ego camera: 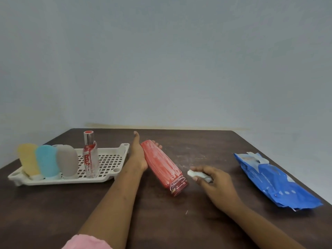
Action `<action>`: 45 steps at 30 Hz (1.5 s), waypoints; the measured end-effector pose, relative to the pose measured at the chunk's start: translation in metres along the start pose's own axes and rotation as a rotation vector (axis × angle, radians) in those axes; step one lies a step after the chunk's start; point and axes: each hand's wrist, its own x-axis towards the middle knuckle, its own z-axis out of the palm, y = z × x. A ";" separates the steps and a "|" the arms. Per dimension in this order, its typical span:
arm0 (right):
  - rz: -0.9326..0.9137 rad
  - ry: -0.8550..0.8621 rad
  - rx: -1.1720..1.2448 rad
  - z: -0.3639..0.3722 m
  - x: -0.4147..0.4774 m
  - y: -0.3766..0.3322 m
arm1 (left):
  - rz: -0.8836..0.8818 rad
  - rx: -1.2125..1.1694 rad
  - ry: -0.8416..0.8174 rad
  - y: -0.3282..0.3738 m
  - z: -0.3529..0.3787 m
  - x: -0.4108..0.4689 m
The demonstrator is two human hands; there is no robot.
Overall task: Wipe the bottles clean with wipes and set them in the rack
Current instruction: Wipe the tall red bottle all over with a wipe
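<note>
A red bottle (162,166) smeared with white streaks lies tilted over the dark table, its open end toward me. My left hand (137,155) grips its far end from the left side. My right hand (213,182) is closed on a crumpled white wipe (193,173), just right of the bottle's near end and apart from it. In the cream rack (111,169) at the left stand a yellow bottle (27,159), a blue bottle (47,161), a grey bottle (67,160) and a clear spray bottle (90,157) with red markings.
A blue pack of wipes (276,184) lies at the right of the table, a wipe sticking out of its far end. White smears mark the tabletop (188,157) beyond the red bottle. A plain wall stands behind the table's far edge.
</note>
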 end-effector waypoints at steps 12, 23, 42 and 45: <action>-0.205 -0.017 -0.069 0.006 -0.004 -0.005 | 0.081 0.031 -0.094 -0.002 -0.004 0.008; -0.387 -0.082 -0.214 0.004 -0.008 -0.010 | 0.103 0.084 -0.049 0.000 -0.002 0.000; -0.493 -0.149 -0.352 0.004 -0.009 -0.018 | 0.107 0.095 -0.054 0.002 0.002 -0.013; -0.446 -0.088 -0.306 0.002 -0.004 -0.012 | 0.109 0.102 -0.061 0.002 0.002 -0.012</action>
